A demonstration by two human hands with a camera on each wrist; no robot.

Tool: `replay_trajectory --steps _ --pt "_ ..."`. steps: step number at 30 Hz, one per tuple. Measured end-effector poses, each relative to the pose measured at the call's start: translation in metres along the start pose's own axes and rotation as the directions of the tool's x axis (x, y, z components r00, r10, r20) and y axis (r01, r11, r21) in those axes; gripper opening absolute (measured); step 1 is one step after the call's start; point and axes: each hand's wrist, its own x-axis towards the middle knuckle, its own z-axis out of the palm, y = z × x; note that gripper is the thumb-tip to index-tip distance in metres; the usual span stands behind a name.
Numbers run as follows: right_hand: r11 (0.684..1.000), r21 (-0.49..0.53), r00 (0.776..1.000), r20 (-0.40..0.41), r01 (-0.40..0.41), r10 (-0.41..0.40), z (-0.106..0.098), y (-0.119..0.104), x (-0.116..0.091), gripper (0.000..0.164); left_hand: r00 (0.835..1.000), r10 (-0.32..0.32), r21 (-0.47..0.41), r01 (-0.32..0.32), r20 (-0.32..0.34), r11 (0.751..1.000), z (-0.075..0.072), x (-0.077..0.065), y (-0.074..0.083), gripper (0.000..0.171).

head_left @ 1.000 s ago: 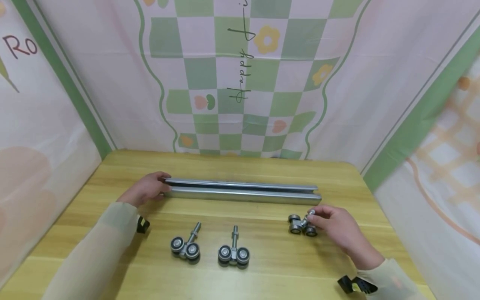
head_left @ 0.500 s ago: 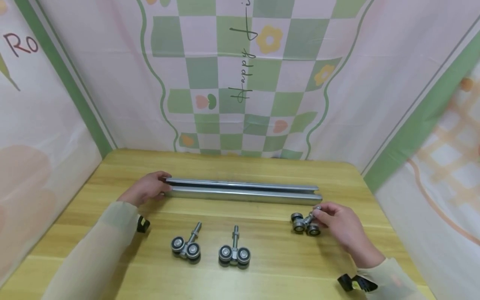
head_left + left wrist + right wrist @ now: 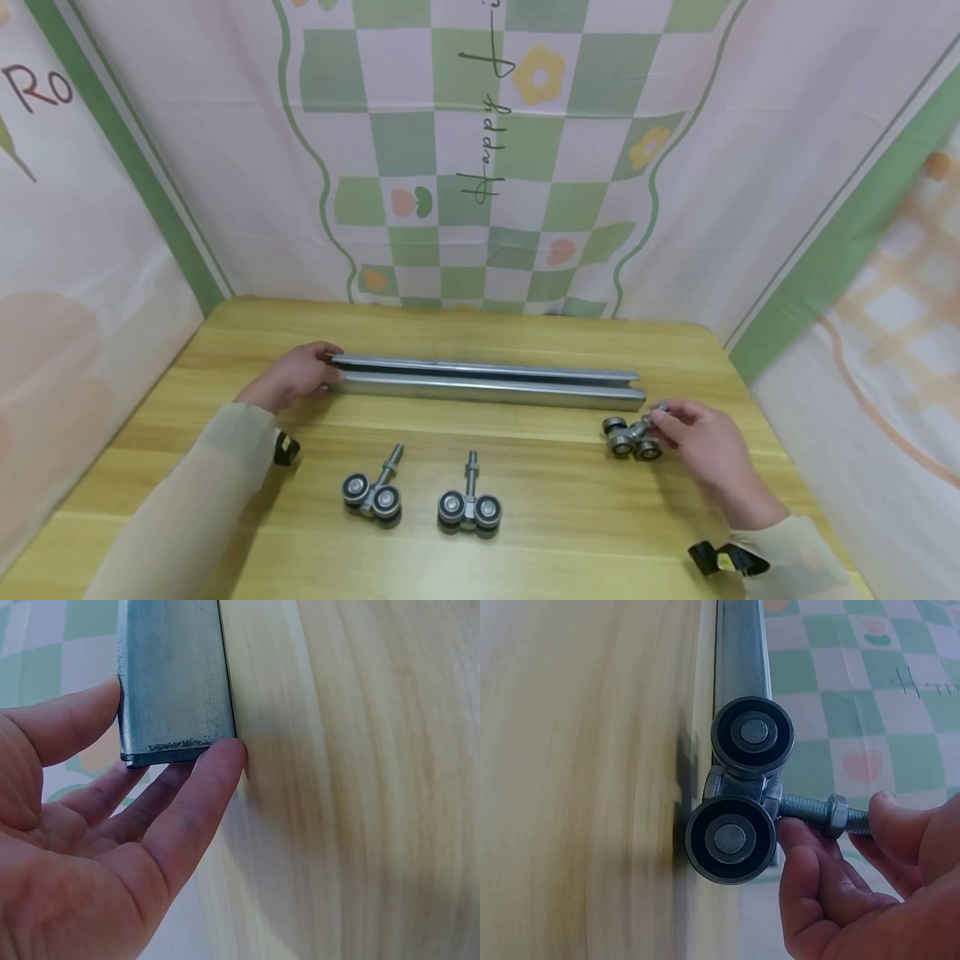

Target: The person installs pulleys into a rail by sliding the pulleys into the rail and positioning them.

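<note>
Rail (image 3: 487, 392) roughly parallels the table's far edge (image 3: 465, 323); left hand (image 3: 295, 375) pinches its left end, right hand (image 3: 708, 446) (just beside the other) a roller (image 3: 621, 443).

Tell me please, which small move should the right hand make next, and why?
Probably the right hand should line up the held roller with the metal channel at its right end: the hand pinches the roller's bolt close to that end, the wheels are outside the channel, and the left hand holds the opposite end.
</note>
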Motion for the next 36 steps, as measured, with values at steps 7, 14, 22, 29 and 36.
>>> replay_trajectory --steps 7,14,22,29,36 --pt "1.0 0.012 0.999 -0.029 -0.013 0.014 -0.011 0.01 0.005 0.043 1.0 -0.01 0.003 0.01 -0.008 1.0 -0.001 0.001 0.0 0.052" --pt "1.0 0.007 0.997 -0.079 -0.003 0.003 -0.02 0.02 0.014 0.042 1.0 -0.014 0.012 0.014 -0.014 1.0 0.0 0.0 0.002 0.053" --pt "0.999 0.05 0.994 -0.107 -0.012 0.017 -0.029 0.029 0.021 0.043 0.999 -0.027 0.013 0.027 -0.016 1.0 0.0 0.001 0.001 0.053" --pt "0.996 0.067 0.992 -0.109 -0.057 0.064 -0.036 0.037 0.029 0.049 1.0 -0.022 0.014 0.022 -0.018 1.0 0.001 0.002 0.0 0.052" --pt "0.995 0.039 0.987 -0.126 -0.093 0.098 -0.045 0.045 0.042 0.053 0.999 -0.025 0.006 0.025 -0.02 1.0 0.0 0.001 0.002 0.053"
